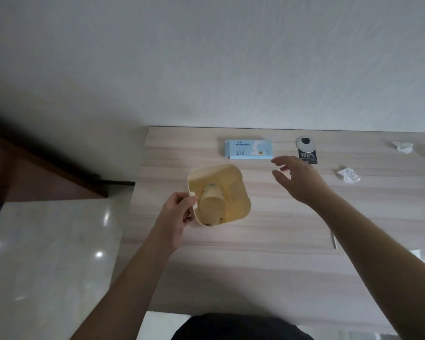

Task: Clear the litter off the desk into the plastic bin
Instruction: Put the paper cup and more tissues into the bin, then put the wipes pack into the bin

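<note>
- My left hand (176, 212) grips the small tab handle on the near-left rim of the yellow plastic bin (236, 192), fingers curled round it.
- The bin stands on the pale wood desk (231, 253) near its left edge; inside I see a paper cup (211, 202) lying tilted, with a few dark specks beside it — too small for me to tell what they are.
- My right hand (297, 180) hovers above the desk just right of the bin, fingers spread and relaxed, holding nothing.
- Beyond that hand, near the back edge, a light blue box (248, 149) lies flat, apart from the bin.
- Just right of the box is a black tag with a round silver top (306, 149), printed "100%"; my fingertips partly cover its lower edge.
- Further right, a crumpled white tissue (348, 174) lies on the desk — and two more scraps (402, 147) sit near the far right edge.
- Another white scrap (418, 256) shows at the near right, half hidden by my forearm, beside a thin pale strip (334, 240) I can't identify.
- The desk stands against a white wall (206, 69); glossy floor tiles (47, 253) lie to the left.
</note>
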Motion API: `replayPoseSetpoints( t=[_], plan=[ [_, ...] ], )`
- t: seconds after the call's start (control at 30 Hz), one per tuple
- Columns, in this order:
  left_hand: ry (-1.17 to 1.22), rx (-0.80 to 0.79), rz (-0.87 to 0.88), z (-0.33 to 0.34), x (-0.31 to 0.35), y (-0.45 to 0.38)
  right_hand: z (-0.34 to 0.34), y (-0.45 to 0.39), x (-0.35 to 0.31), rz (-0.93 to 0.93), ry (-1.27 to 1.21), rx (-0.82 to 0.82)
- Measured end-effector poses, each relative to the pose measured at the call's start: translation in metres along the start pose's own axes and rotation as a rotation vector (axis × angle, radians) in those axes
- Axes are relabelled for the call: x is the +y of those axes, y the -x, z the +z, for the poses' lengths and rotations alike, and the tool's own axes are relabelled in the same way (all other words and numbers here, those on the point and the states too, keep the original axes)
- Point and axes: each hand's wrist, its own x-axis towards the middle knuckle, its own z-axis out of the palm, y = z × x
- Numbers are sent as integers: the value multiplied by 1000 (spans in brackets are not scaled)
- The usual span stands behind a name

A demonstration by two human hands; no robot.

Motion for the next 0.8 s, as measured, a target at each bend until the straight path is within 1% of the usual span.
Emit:
replayPoseSetpoints(
  t=[0.17,0.33,0.47,0.6,0.73,0.8],
  plan=[
    [-1,38,23,15,3,-15,18,-59,15,-33,87,-114],
    [18,80,49,18,2,-24,49,-109,25,-74,237,-208],
    [13,127,50,18,2,-25,70,-143,36,-44,317,-267],
    [29,168,38,19,6,-24,85,-165,49,-62,420,-243],
    [21,196,32,22,8,-23,93,-173,65,-35,478,-334],
    [18,211,30,24,7,-24,95,-171,72,-52,495,-322]
  ],
)
